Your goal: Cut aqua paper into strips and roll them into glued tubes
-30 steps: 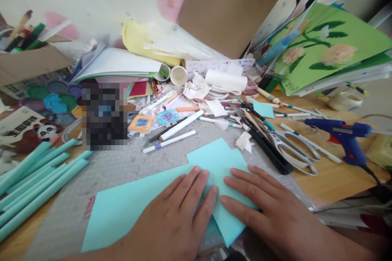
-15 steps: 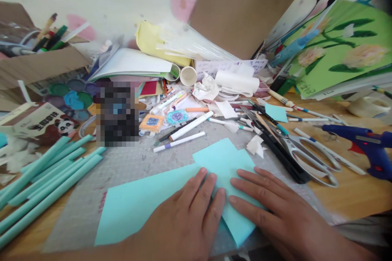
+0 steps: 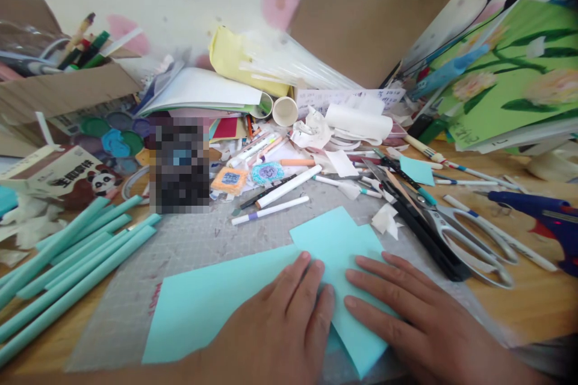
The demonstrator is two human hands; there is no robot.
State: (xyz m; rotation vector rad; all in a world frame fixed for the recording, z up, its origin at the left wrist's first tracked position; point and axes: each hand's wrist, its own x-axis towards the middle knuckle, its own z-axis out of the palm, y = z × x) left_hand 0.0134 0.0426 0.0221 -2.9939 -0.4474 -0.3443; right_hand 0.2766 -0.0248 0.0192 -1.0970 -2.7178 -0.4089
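I have both hands flat on a light blue paper sheet [image 3: 217,304] in the lower middle of the frame, on the grey cutting mat [image 3: 189,240]. My left hand [image 3: 275,328] lies palm down, fingers together and stretched out, pressing the sheet where it folds. My right hand [image 3: 419,328], lower right, lies open too, fingers slightly spread, on the folded flap that points up and right. Neither hand grips anything. At the left edge lies a row of rolled teal paper tubes [image 3: 67,271]. Right of the paper lie scissors [image 3: 460,231] beside a black utility knife [image 3: 419,222], and a blue glue gun [image 3: 542,216] at the right edge. White markers [image 3: 271,209] lie just above the sheet
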